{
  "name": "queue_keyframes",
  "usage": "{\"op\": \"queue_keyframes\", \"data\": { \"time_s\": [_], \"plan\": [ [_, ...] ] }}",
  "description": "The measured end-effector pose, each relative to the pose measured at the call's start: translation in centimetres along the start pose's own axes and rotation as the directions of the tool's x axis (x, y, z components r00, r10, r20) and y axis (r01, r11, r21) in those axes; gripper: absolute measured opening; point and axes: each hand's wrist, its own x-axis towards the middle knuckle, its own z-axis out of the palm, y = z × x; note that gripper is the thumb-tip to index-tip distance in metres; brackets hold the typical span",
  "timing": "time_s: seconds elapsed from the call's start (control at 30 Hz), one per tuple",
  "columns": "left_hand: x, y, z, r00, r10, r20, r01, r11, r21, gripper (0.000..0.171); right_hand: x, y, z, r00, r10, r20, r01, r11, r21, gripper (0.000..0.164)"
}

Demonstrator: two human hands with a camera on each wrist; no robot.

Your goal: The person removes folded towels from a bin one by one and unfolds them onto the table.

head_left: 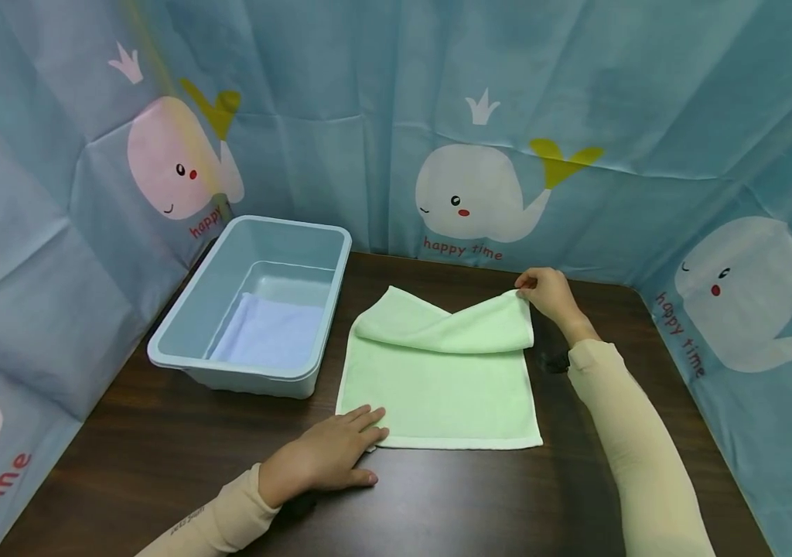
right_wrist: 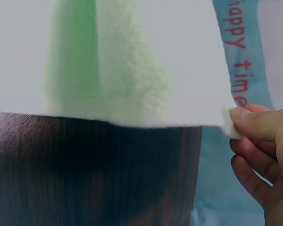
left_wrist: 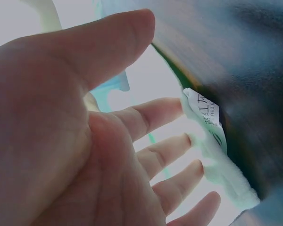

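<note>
A light green towel [head_left: 438, 394] lies on the dark table, its far part lifted and partly folded over toward the near side. My right hand [head_left: 551, 298] pinches the towel's far right corner between thumb and fingers; the right wrist view shows that pinch at the fingertips [right_wrist: 238, 115]. At the near left corner, my left hand [head_left: 336, 456] rests with straight, spread fingers, their tips touching the towel's edge. A white label [left_wrist: 208, 113] sticks out from the edge beside those fingers in the left wrist view.
A pale blue plastic basin [head_left: 250, 371] stands to the left of the towel, with a folded lavender cloth [head_left: 271, 329] lying in it. Blue curtains [head_left: 340, 155] printed with whales surround the dark wooden table [head_left: 465, 503] at the back and sides.
</note>
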Motion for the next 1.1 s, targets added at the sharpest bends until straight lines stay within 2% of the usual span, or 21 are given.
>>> {"op": "queue_keyframes", "data": {
  "time_s": [0.2,0.4,0.63,0.87,1.1],
  "plan": [
    [0.0,0.0,0.1,1.0,-0.001,-0.015,0.001,1.0,0.007,0.062,1.0,0.3,1.1,0.999,0.02,0.034,-0.019,1.0,-0.012,0.019],
    [0.0,0.0,0.2,1.0,0.009,-0.028,-0.009,1.0,0.018,0.06,1.5,0.8,2.1,0.992,0.079,0.104,-0.078,0.997,-0.008,0.02],
    [-0.1,0.0,0.2,0.999,0.017,-0.044,-0.016,1.0,0.018,0.058,1.8,1.2,2.8,0.99,0.105,0.091,-0.109,0.993,0.037,0.022],
    [0.0,0.0,0.3,0.999,0.016,-0.045,-0.015,1.0,0.02,0.058,1.7,1.8,3.5,0.987,0.143,0.079,-0.148,0.987,0.066,0.013],
    [0.1,-0.1,0.2,0.999,0.016,-0.051,-0.015,1.0,0.017,0.057,1.8,2.1,3.8,0.988,0.147,0.056,-0.151,0.985,0.084,0.013]
  ]
}}
